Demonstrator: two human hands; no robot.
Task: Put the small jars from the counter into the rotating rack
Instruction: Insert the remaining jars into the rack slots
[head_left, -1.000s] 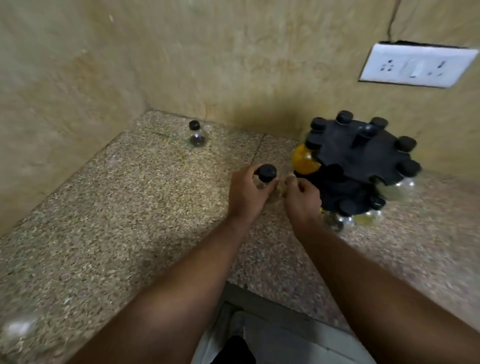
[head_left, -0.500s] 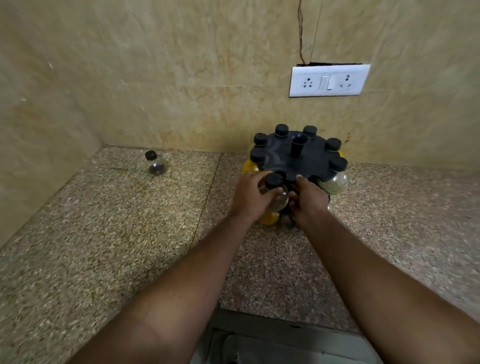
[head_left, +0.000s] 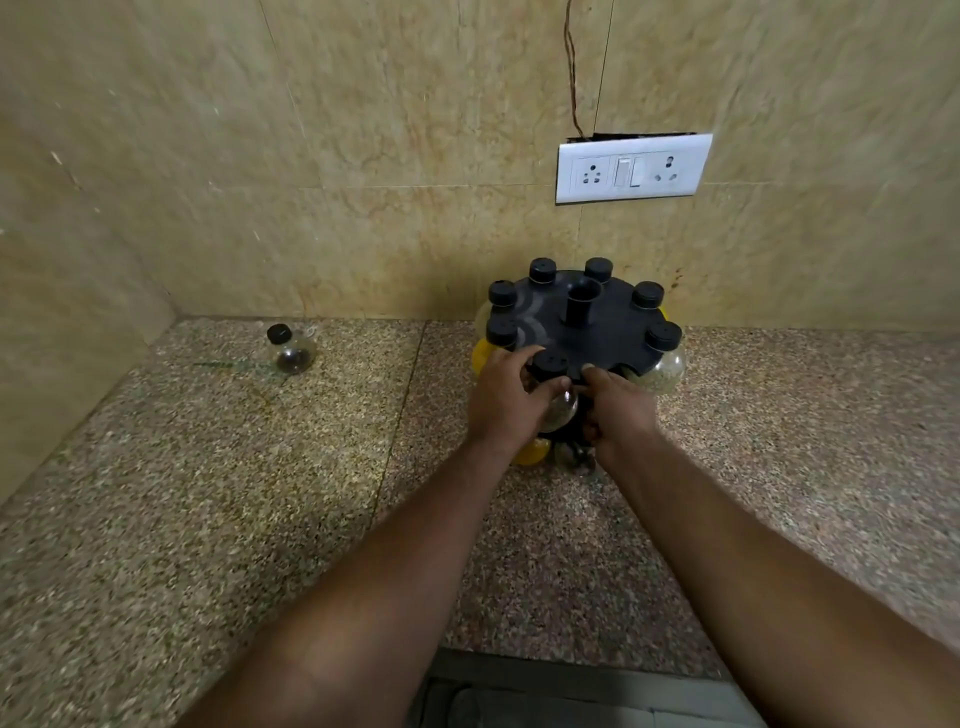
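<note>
1. Worktop (head_left: 208, 493): speckled stone, meeting a beige tiled wall (head_left: 363, 156) at the back and on the left.
2. Rack (head_left: 608, 338): black and round, standing at the back of the worktop just beside the wall. A short post (head_left: 582, 304) rises from the middle of its top disc.
3. Seated jars (head_left: 543, 270): six black caps stand round the disc's rim, glass bellies hanging below. One on the left shows yellow, one on the right pale grains. More glass shows on a lower tier, partly hidden by the hands.
4. Jar (head_left: 550, 364): round clear glass with a black cap, upright at the disc's front edge. I cannot tell whether it is fully seated.
5. Left hand (head_left: 506, 402): fingers and thumb wrapped round the jar just under its cap.
6. Right hand (head_left: 621, 410): just beside the jar, thumb on the disc's front rim, fingers curled beneath, gripping the rack.
7. Second jar (head_left: 291, 349): on the worktop well left of the rack, near the back wall, dark contents at the bottom, touched by neither hand.
8. Socket plate (head_left: 632, 169): white, on the wall above the rack. A thin wire (head_left: 571, 67) runs up from it.
</note>
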